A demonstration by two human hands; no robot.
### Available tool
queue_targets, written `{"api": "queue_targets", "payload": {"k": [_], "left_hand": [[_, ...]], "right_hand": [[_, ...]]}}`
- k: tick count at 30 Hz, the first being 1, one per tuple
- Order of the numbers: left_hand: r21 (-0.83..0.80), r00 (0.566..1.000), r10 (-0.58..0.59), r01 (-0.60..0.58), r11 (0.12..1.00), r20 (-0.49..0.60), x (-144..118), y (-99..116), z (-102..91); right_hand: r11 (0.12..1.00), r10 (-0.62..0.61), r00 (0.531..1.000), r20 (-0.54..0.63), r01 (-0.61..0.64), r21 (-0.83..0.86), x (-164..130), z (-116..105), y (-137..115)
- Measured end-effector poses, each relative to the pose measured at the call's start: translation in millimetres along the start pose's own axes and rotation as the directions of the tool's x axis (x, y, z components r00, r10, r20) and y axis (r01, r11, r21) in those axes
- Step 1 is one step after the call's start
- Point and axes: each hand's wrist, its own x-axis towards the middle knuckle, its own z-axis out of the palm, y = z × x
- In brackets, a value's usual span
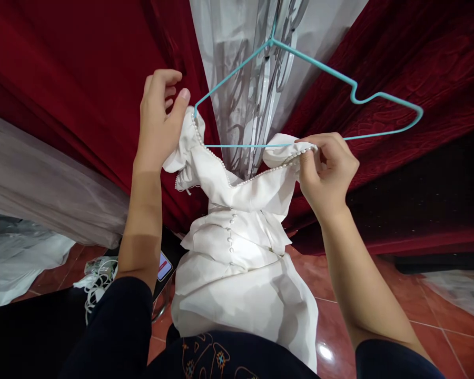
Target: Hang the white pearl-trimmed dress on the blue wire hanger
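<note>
Dark sleeves frame the bottom edge as both arms reach up. Left hand (160, 118) clamps the white dress (240, 252) at its beaded shoulder, right on the end of the turquoise hanger (312, 100). Right hand (326, 171) pinches the other shoulder seam, below the hanger's bar, well short of its far tip, which juts out rightward against red curtains (63, 79).

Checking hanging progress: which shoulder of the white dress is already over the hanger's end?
The shoulder at the left hand: it wraps the blue hanger tip. The right hand pinches the other below the bar.
</note>
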Motion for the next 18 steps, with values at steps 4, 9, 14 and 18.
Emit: {"api": "queue_targets", "payload": {"k": [4, 9, 14, 18], "left_hand": [[0.0, 0.957, 0.164, -0.169, 0.986, -0.241, -18.0, 28.4, 14.1], [-0.05, 0.99, 0.036, -0.029, 0.998, 0.135, -49.0, 105.1, 55.5], [-0.135, 0.985, 0.026, -0.003, 0.991, 0.17, -62.4, 118.0, 93.9], [-0.103, 0.991, 0.037, -0.024, 0.994, 0.127, -62.1, 113.6, 99.7]], "right_hand": [[1.0, 0.011, 1.0, 0.012, -0.011, 0.009, -1.6, 0.4, 0.8], [0.998, 0.069, 0.998, 0.007, -0.069, 0.014, -6.3, 6.7, 4.1], [0.998, 0.059, 0.998, -0.002, -0.059, 0.029, -12.5, 8.3, 3.2], [0.999, -0.043, 0.999, -0.011, 0.043, 0.025, -23.5, 8.6, -7.5]]}}
